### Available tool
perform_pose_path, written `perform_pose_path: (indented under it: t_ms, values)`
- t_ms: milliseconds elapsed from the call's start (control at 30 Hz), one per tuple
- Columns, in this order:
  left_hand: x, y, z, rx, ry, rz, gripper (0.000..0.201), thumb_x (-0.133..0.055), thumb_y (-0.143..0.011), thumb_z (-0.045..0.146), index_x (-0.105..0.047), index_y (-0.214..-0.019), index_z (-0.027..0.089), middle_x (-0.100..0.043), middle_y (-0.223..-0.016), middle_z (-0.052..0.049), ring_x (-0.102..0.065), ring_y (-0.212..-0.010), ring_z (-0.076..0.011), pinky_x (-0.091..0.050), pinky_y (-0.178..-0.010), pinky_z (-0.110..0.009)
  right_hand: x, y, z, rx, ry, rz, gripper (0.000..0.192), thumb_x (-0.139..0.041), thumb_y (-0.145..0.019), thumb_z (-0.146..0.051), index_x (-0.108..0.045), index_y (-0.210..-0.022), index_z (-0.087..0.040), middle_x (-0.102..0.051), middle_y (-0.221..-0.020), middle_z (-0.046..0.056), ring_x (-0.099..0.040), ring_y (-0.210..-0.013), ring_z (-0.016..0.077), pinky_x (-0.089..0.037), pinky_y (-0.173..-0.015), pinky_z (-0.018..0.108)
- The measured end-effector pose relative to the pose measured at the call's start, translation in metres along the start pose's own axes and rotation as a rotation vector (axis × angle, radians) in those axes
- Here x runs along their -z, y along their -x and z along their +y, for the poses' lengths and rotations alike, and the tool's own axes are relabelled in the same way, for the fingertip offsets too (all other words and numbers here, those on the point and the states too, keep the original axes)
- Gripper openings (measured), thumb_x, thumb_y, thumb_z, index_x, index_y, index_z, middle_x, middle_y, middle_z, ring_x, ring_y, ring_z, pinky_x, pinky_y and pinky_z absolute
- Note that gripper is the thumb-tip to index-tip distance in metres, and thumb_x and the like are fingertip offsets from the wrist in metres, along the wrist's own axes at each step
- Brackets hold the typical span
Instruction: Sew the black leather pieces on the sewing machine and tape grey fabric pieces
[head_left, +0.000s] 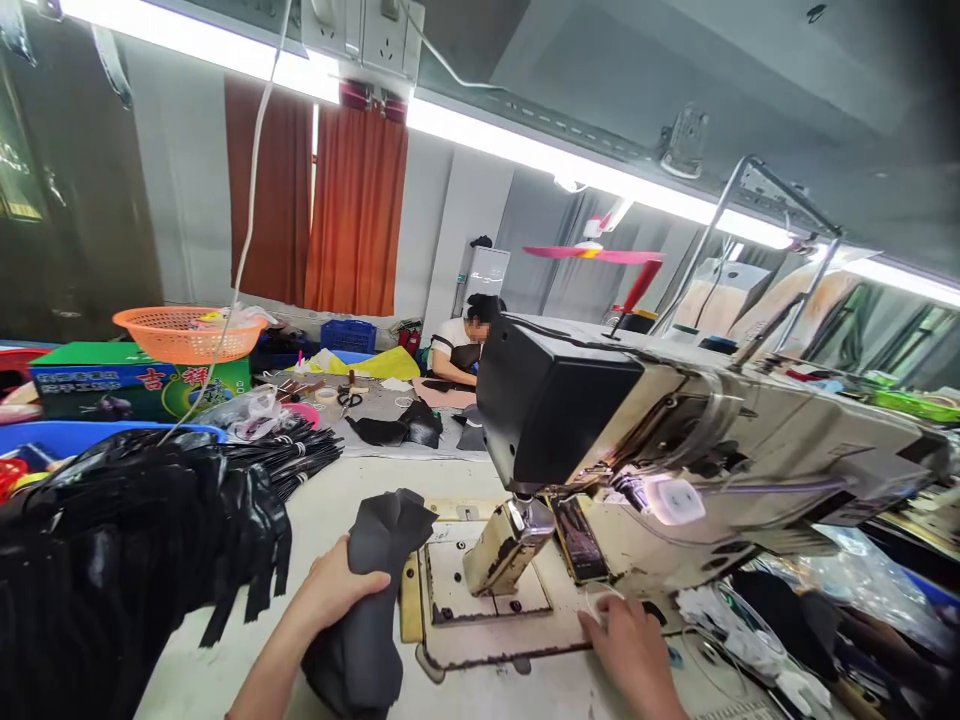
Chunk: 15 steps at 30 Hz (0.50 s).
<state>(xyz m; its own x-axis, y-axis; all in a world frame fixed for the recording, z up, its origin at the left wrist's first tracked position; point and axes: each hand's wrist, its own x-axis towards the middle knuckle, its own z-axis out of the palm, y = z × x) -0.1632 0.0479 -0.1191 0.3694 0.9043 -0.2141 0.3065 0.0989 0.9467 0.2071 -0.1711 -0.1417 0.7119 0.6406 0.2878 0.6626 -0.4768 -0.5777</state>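
Observation:
My left hand [337, 590] is closed around a folded black leather-like piece [367, 620], thumb across its front. The piece is bent into a bulky shape and stands at the left of the sewing machine's bed plate [465, 640]. Above the plate rise the machine's metal post [502, 555] and its black-fronted head [562, 400]. My right hand [634, 645] rests low at the right edge of the plate, its fingers curled together. A thin pale loop, perhaps thread, shows by its fingertips; what they pinch is too small to make out.
Black strips [135, 570] are heaped at the left. Behind them are an orange basket [191, 335] on a green box [90, 380], scissors [350, 398] and black cut pieces [405, 425]. A phone [577, 540] lies beside the post. Another person [457, 345] works across the table.

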Motion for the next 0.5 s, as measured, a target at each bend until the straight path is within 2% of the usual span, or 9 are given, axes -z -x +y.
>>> perform_pose_path:
  t_ms: [100,200,267,333,400,500]
  values:
    - [0.001,0.008,0.010,0.024,0.148,-0.061,0.060,-0.083,-0.053,0.035,-0.062,-0.105,0.015,-0.073,-0.105,-0.015,-0.068,-0.100,-0.0360,-0.055,-0.085,-0.041,0.002,-0.007,0.006,-0.064,-0.049,-0.007,0.025,-0.053,-0.054,-0.050,-0.041,-0.047,-0.029,-0.049,-0.064,0.011,-0.048,-0.069,0.0316,-0.033,-0.077,0.053]
    - [0.006,0.015,0.018,0.083,0.385,-0.117,0.063,-0.084,-0.059,0.039,-0.060,-0.112,0.016,-0.074,-0.105,-0.014,-0.070,-0.094,-0.0326,-0.057,-0.082,-0.040,0.001,-0.001,-0.010,-0.098,-0.222,-0.068,0.035,-0.056,-0.053,-0.061,-0.043,-0.050,-0.029,-0.049,-0.063,0.008,-0.048,-0.071,0.0290,-0.035,-0.078,0.048]
    - [0.009,0.018,0.021,0.144,0.557,-0.129,0.060,-0.082,-0.065,0.042,-0.060,-0.114,0.016,-0.075,-0.102,-0.013,-0.072,-0.088,-0.0305,-0.058,-0.080,-0.039,-0.001,0.010,-0.028,-0.135,-0.403,-0.199,0.045,-0.059,-0.055,-0.070,-0.045,-0.055,-0.027,-0.053,-0.063,0.005,-0.052,-0.070,0.0258,-0.040,-0.075,0.044]
    - [0.010,0.018,0.023,0.230,0.719,-0.138,0.054,-0.077,-0.072,0.046,-0.062,-0.113,0.014,-0.076,-0.096,-0.014,-0.073,-0.084,-0.0301,-0.059,-0.078,-0.039,-0.007,0.026,-0.050,-0.199,-0.614,-0.382,0.052,-0.062,-0.058,-0.074,-0.046,-0.063,-0.025,-0.057,-0.063,0.001,-0.057,-0.064,0.0205,-0.044,-0.067,0.037]
    - [0.010,0.016,0.023,0.309,0.856,-0.158,0.050,-0.068,-0.080,0.052,-0.065,-0.110,0.012,-0.076,-0.091,-0.015,-0.073,-0.084,-0.0311,-0.060,-0.078,-0.041,-0.016,0.043,-0.075,-0.295,-0.806,-0.545,0.054,-0.069,-0.060,-0.071,-0.046,-0.072,-0.024,-0.056,-0.063,-0.004,-0.059,-0.056,0.0141,-0.045,-0.059,0.029]
    - [0.009,0.010,0.020,0.335,0.906,-0.146,0.041,-0.062,-0.084,0.048,-0.069,-0.101,0.012,-0.076,-0.083,-0.013,-0.073,-0.087,-0.0312,-0.060,-0.080,-0.040,-0.032,0.062,-0.112,-0.418,-1.005,-0.753,0.057,-0.084,-0.049,-0.060,-0.055,-0.079,-0.021,-0.058,-0.061,-0.005,-0.052,-0.041,0.0076,-0.038,-0.044,0.021]
